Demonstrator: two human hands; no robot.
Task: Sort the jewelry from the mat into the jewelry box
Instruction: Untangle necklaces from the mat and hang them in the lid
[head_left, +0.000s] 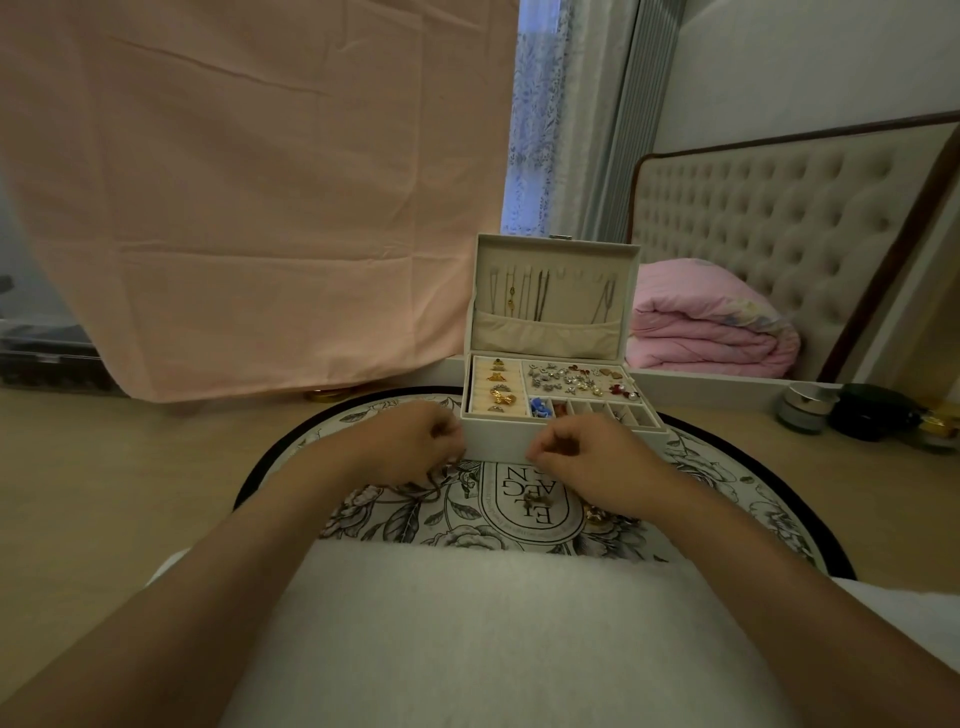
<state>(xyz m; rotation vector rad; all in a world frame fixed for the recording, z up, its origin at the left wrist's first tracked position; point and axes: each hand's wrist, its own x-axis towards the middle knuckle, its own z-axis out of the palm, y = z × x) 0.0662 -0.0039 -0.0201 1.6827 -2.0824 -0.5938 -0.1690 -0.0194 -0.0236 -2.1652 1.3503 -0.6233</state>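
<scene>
The jewelry box (498, 435) is standing open on the round floral mat (727, 493). Just in front of the box, the left hand (410, 441) is pinching a thin chain (434, 483). The right hand (582, 457) is curling its fingers too, but I cannot tell whether it is gripping anything. Two loose pieces are lying nearer the person than the box: a small trinket (537, 500) and a gold ornament (595, 515).

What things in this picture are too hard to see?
Head view:
- Whether the left hand and right hand hold anything: the curled fingers hide it, and the light is dim.
- A gold piece on the mat: partly hidden by the right wrist.
- The small pieces in the jewelry box: too small to tell apart.
- A gold-coloured thing: cut off by the right edge.
</scene>
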